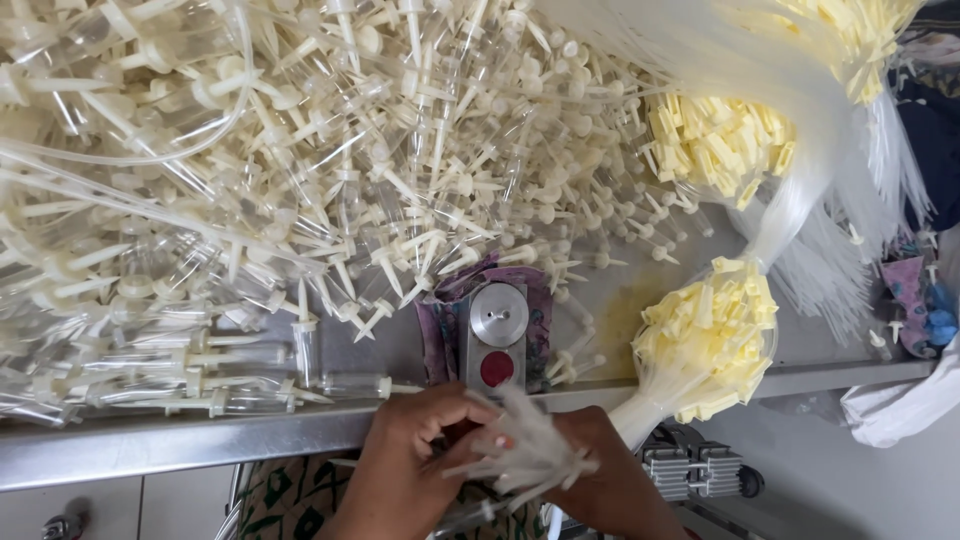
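Note:
My left hand (405,455) and my right hand (610,475) meet at the table's front edge, both closed around a small bundle of thin clear tubes (520,445) whose ends fan out between them. Just beyond the hands a small metal device (497,335) with a round silver cap and a red button sits on a patterned purple cloth (440,330). A huge pile of clear plastic chambers with cream spikes (300,170) covers the table to the left and behind.
Bundles of clear tubing with yellow end caps (710,340) lie at the right, another yellow cluster (720,145) behind it. The steel table edge (150,440) runs across the front. A purple cloth and blue item (920,305) sit far right.

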